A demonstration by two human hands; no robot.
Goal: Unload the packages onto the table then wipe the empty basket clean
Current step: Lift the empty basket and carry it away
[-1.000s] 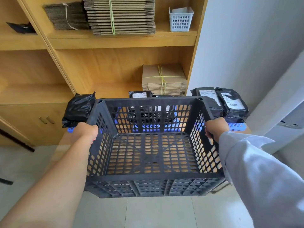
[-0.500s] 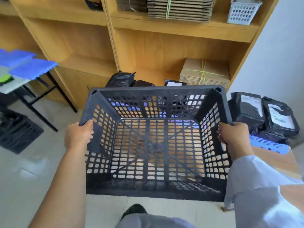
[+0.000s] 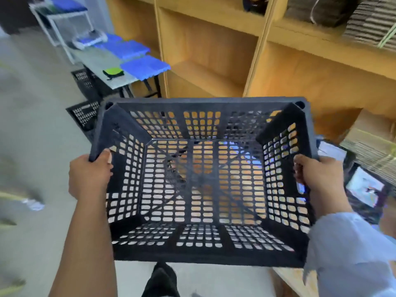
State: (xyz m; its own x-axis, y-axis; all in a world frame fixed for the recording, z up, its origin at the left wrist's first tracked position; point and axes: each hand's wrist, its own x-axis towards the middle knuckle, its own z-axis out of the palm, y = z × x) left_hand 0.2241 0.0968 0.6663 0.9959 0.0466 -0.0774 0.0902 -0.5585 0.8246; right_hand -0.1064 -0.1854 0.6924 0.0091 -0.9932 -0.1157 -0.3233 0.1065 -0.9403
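An empty black perforated basket fills the middle of the head view, held in the air over the floor. My left hand grips its left rim and my right hand grips its right rim. Black packages with white labels lie at the far right edge on a wooden table, partly hidden behind the basket and my right sleeve. The whole frame is blurred by motion.
A wooden shelf unit with bundled cardboard stands straight ahead. At the upper left is a small grey table carrying blue mats and a green and black cloth-like item. More black crates sit on the floor beneath it.
The view has swung left while both hands keep hold of the basket. The packages slid to the right edge, and the small table with blue mats came closer into view.
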